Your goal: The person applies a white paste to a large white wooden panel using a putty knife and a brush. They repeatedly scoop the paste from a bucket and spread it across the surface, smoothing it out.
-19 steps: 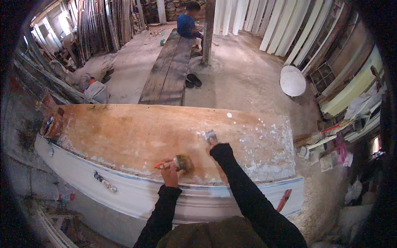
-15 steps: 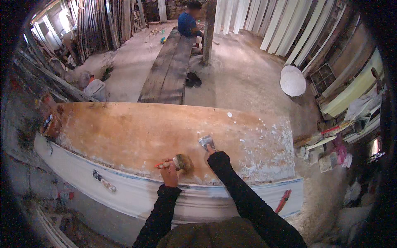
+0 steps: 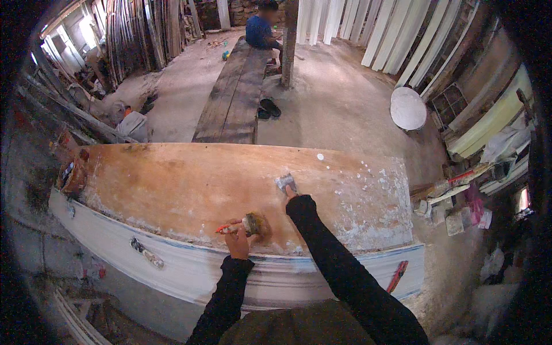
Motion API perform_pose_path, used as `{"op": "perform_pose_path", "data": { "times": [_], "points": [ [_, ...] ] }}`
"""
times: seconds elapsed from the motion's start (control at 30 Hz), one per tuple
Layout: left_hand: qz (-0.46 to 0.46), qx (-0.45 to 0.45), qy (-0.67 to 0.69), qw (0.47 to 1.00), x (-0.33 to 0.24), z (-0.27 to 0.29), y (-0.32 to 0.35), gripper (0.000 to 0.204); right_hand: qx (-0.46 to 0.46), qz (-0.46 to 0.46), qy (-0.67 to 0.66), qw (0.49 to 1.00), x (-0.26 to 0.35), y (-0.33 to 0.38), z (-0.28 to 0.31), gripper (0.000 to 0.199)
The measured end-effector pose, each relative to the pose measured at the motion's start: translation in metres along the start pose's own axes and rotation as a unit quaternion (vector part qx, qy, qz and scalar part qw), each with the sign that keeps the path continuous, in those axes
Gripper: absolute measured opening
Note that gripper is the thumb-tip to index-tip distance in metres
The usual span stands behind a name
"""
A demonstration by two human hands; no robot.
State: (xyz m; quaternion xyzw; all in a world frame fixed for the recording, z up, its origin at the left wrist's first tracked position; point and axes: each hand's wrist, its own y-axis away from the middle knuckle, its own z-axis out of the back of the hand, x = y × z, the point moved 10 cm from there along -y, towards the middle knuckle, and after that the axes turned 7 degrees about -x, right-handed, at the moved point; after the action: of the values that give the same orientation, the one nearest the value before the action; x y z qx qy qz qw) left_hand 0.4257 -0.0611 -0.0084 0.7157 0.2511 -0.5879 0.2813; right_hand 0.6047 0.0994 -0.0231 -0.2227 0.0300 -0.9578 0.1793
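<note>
My left hand [image 3: 238, 244] is closed around a wide brush [image 3: 249, 224] with a red-tipped handle, its bristles pointing right just over the near part of a brown wooden board [image 3: 184, 181]. Farther out and to the right, my right hand [image 3: 291, 193] grips a putty knife [image 3: 285, 182]. Its broad grey blade is over the board's surface; whether it touches cannot be made out. White flakes and smears cover the board's right end. A long white moulding [image 3: 190, 279] runs along the board's near side, with a red-handled tool [image 3: 397, 276] lying on its right part.
A smeared tool [image 3: 147, 253] rests on the moulding's left part. A grimy container [image 3: 75, 175] stands at the board's left end. Beyond, a person [image 3: 261, 29] sits on a long plank bench [image 3: 230, 98] near a post [image 3: 290, 52]. A white round object [image 3: 408, 109] stands at right.
My right hand and the putty knife have moved a little farther away across the board. The left hand with the brush stays nearly in place.
</note>
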Motion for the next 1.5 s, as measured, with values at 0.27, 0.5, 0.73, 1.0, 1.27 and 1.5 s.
{"op": "perform_pose_path", "data": {
  "times": [0.27,0.5,0.73,1.0,1.27,1.5],
  "points": [
    [-0.030,-0.012,-0.025,0.999,-0.008,0.008,-0.003,0.014,0.019,0.015,-0.007,1.000,-0.002,-0.004,0.013,0.036],
    [-0.035,-0.004,0.015,0.999,-0.002,0.003,-0.001,0.019,0.014,-0.025,-0.033,0.999,-0.022,-0.040,0.006,0.037],
    [-0.002,-0.015,-0.047,0.999,-0.009,0.010,-0.055,0.022,0.069,-0.027,-0.105,0.992,-0.035,-0.014,0.030,0.038],
    [-0.408,0.108,-0.547,0.722,-0.044,-0.175,-0.103,0.019,0.055,-0.105,-0.308,0.944,-0.108,0.108,0.118,0.039],
    [-0.200,0.322,-0.212,0.901,0.014,-0.327,0.029,0.025,-0.145,-0.196,-0.296,0.923,-0.205,0.192,0.165,0.042],
    [-0.267,0.222,-0.136,0.928,-0.041,-0.260,-0.056,0.012,-0.027,-0.229,-0.208,0.951,-0.185,0.168,0.160,0.044]
  ]
}}
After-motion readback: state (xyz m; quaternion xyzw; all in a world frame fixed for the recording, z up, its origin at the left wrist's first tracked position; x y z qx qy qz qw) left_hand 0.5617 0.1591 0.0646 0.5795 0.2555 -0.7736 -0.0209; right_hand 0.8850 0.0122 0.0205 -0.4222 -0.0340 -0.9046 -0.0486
